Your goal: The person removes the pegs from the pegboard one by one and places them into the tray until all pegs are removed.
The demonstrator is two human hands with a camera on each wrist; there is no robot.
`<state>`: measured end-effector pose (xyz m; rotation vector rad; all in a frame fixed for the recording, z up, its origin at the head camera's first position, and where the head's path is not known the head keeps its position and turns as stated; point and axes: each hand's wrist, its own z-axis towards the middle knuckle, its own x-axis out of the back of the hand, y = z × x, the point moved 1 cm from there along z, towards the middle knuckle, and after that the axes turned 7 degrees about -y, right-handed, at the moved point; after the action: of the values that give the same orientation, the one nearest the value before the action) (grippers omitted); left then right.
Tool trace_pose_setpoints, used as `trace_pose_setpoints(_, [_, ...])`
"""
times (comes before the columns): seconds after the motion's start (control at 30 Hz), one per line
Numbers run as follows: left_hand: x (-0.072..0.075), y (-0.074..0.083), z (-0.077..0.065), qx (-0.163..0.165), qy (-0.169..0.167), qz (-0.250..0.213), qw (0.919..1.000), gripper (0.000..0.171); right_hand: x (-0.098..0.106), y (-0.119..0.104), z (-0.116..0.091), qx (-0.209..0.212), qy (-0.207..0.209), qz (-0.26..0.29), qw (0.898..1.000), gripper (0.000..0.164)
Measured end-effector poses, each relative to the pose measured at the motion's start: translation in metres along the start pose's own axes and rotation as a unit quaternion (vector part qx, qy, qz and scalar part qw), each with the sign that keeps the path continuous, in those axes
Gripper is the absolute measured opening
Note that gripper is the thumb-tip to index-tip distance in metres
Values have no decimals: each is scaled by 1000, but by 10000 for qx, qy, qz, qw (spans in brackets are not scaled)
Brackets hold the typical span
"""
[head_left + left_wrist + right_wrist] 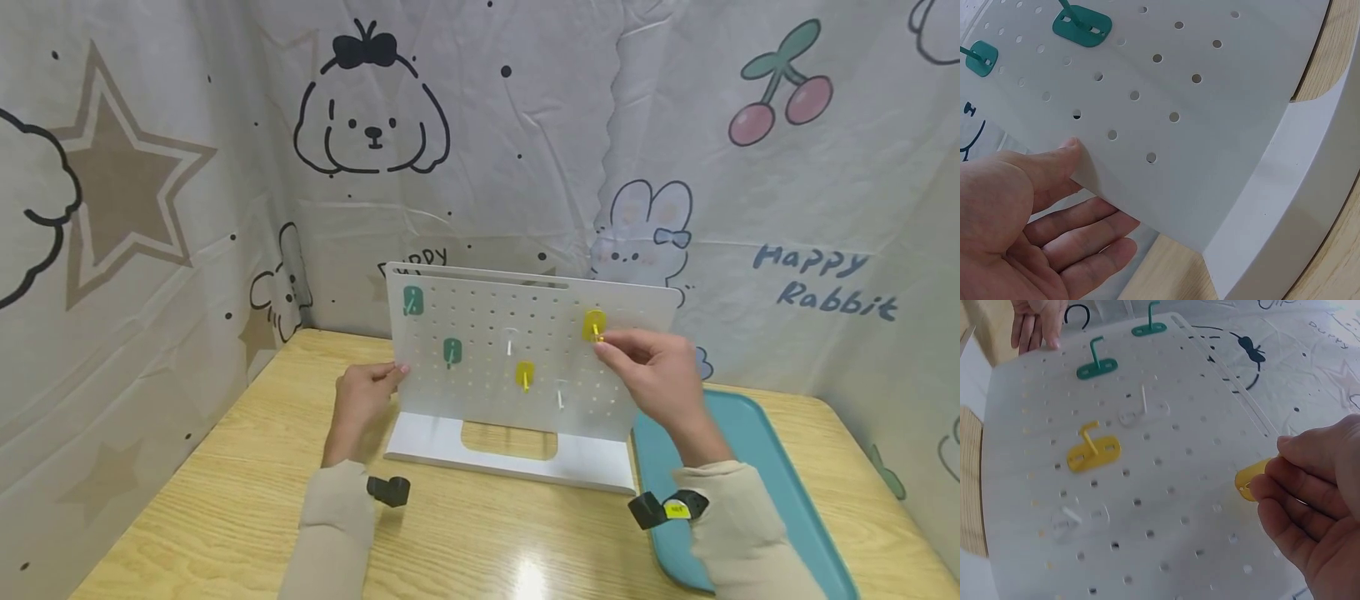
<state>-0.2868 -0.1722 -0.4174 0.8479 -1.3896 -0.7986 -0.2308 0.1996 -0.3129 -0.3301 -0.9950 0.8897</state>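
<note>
Firmly brace the pegboard (480,398) pinched in the left hand (365,396), guiding the yellow hook (594,321) at centre right, pinched in the right hand (663,377), without twisting.

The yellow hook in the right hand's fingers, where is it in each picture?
Head: the yellow hook is right of centre, high on the pegboard, pinched by the right hand.
Left wrist: not in it.
Right wrist: the yellow hook is right of centre, partly covered by the hand.
Shared landmark: the green hook set lower on the pegboard, seen in all three views.
</note>
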Motion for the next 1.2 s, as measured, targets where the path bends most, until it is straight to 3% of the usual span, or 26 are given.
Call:
trace_pose_setpoints(0.23, [0, 0, 0, -14, 12, 52, 10000, 40, 18, 12, -16, -51, 172, -305, 9994, 12])
trace_pose_setpoints(0.73, [-1, 4, 0, 85, 27, 78, 9999, 39, 51, 34, -49, -748, 104, -916, 9929, 22])
trace_pose_setpoints(0.93, [-1, 5, -1, 110, 6, -17, 9999, 39, 61, 54, -56, -984, 147, -1033, 9897, 27])
trace_pose_setpoints(1.07, [-1, 5, -1, 106, 18, -13, 9999, 39, 66, 71, -61, -1276, 48, -1112, 9856, 31])
trace_pose_setpoints(1.2, [-1, 5, -1, 87, 54, 45, 9999, 39, 66, 86, -64, -1850, -145, -998, 9776, 37])
